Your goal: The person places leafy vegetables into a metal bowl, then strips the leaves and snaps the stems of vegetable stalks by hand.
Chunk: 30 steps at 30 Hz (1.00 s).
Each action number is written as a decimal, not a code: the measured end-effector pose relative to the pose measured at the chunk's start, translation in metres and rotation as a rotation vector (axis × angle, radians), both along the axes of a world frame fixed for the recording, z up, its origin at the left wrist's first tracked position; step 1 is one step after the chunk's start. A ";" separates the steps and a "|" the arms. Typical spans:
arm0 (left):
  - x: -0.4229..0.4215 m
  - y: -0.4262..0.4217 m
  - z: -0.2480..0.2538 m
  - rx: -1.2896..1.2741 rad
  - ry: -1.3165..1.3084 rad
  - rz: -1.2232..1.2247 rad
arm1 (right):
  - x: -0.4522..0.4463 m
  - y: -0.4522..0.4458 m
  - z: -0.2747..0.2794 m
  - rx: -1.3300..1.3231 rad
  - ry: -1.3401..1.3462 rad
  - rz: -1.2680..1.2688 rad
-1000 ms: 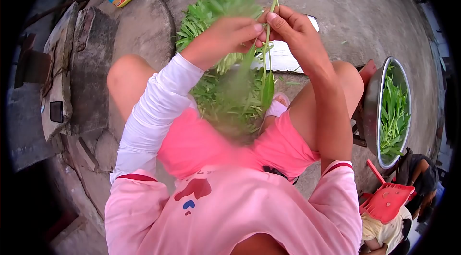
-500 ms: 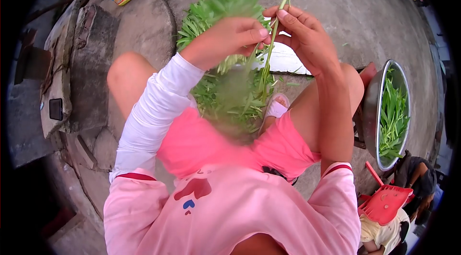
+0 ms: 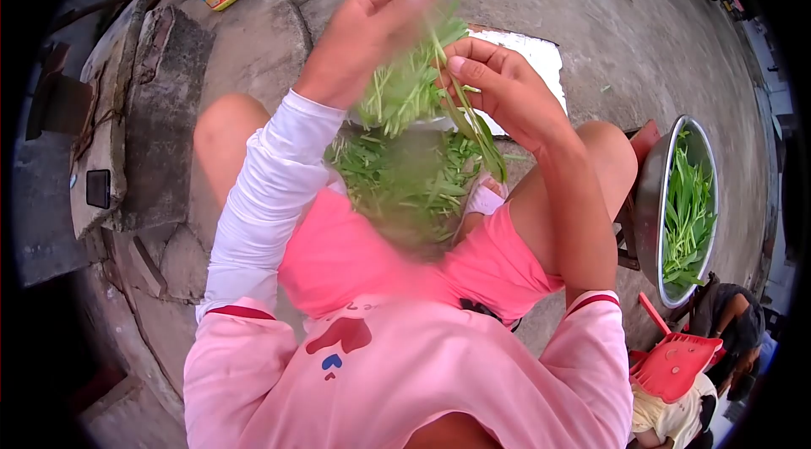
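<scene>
Pinching leafy stem (image 3: 475, 126) in right hand (image 3: 508, 92), upper centre, likely for steadiness; can't tell left hand (image 3: 356, 42) grip, blurred near stem top.

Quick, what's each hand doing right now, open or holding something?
Left hand: blurred, near the top of a stem; grip can't be told.
Right hand: closed, holding the stem.

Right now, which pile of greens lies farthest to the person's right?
The greens in the metal basin, outside the right knee; the front pile and the nearer heap both lie left of it.
</scene>
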<state>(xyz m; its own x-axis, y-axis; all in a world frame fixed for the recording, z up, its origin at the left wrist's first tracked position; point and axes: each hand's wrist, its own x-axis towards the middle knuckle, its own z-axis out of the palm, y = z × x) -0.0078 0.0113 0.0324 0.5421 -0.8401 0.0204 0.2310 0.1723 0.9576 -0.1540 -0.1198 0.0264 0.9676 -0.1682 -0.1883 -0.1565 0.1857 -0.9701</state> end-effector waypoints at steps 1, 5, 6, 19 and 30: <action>0.001 0.001 0.000 -0.012 -0.011 0.011 | 0.000 0.001 0.000 -0.014 -0.006 -0.016; 0.000 0.003 0.001 -0.106 -0.162 -0.019 | 0.002 0.005 -0.003 -0.075 0.011 -0.111; -0.001 0.003 0.001 -0.147 -0.230 -0.046 | 0.003 0.004 -0.003 -0.095 0.023 -0.143; -0.008 0.004 0.000 0.040 0.015 -0.236 | -0.006 -0.028 0.004 0.603 -0.305 -0.239; -0.023 -0.005 -0.005 0.261 -0.047 -0.383 | -0.009 -0.033 0.005 0.423 -0.299 -0.217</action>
<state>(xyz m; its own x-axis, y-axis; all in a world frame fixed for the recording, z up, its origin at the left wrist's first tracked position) -0.0306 0.0065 0.0279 0.1957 -0.9597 -0.2017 0.1865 -0.1655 0.9684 -0.1630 -0.1523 0.0318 0.9409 -0.3386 -0.0055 0.1988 0.5653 -0.8006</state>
